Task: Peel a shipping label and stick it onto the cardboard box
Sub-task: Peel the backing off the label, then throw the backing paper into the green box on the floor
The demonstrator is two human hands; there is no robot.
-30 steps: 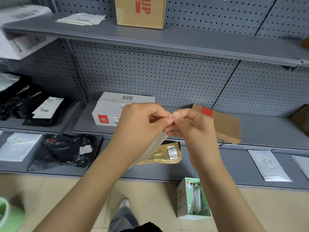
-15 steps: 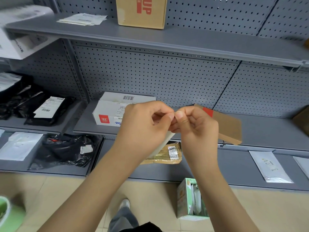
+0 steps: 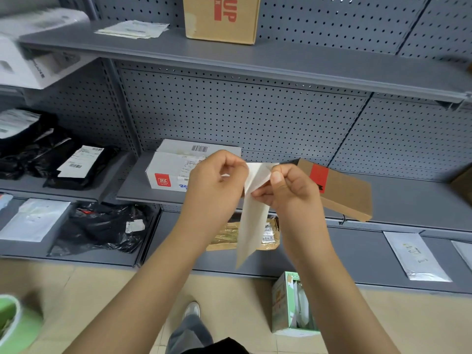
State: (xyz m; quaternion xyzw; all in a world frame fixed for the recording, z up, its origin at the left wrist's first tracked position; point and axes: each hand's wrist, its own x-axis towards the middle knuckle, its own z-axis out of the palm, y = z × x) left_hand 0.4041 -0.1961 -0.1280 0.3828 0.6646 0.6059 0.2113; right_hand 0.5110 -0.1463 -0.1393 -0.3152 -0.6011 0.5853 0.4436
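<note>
A white shipping label [image 3: 258,175] is pinched at its top between both of my hands in front of the middle shelf. My left hand [image 3: 217,182] grips one layer at the top edge. My right hand [image 3: 288,187] pinches the other layer, and the two have split apart at the top. A long pale strip of backing [image 3: 251,231] hangs down below my hands. A flat brown cardboard box [image 3: 344,192] with a red band lies on the shelf just right of my right hand, overhanging the shelf edge.
A white carton [image 3: 173,172] sits on the shelf behind my left hand. Black bagged parcels [image 3: 102,226] and white mailers [image 3: 416,254] lie on the lower shelves. A tan taped parcel [image 3: 270,233] lies below my hands. A green box [image 3: 291,305] stands on the floor.
My hands have moved apart, and the label has started to separate from its backing at the top. The strip now hangs straighter down.
</note>
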